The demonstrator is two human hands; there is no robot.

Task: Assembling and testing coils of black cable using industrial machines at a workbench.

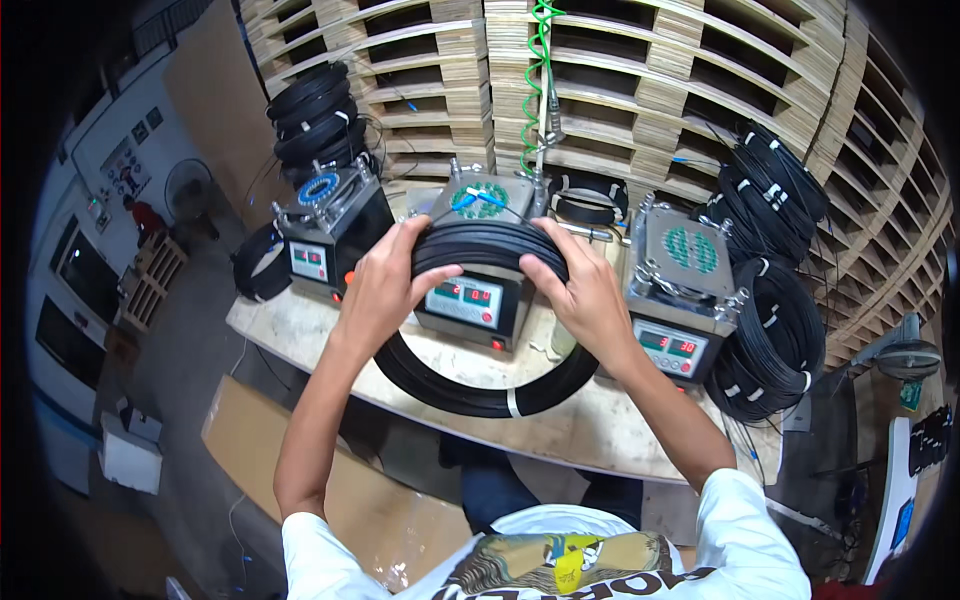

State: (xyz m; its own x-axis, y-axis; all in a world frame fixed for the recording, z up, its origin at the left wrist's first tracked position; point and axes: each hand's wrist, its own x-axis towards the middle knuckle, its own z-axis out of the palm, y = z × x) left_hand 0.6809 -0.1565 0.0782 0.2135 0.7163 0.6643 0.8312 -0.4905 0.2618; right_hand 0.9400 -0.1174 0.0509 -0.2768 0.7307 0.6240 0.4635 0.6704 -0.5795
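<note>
A large coil of black cable [488,240] is gripped at its far side by both my hands, tilted up so its near part hangs over the table's front. My left hand [382,282] closes round the coil on the left, thumb on its near face. On the right, my right hand [585,292] wraps it the same way. Two blue-tipped cable ends [466,200] stick up behind the coil, over the round green-holed top of the middle machine [462,304]. The coil partly hides that machine. White tape [514,402] binds the coil's near part.
Similar machines stand left [318,230] and right [678,262] on the wooden table [640,440]. Black cable coils are piled at the back left [315,120] and right [770,200]. Wooden pallets [620,60] rise behind, with a green spiral hose [536,90] hanging before them. Cardboard [260,430] lies below.
</note>
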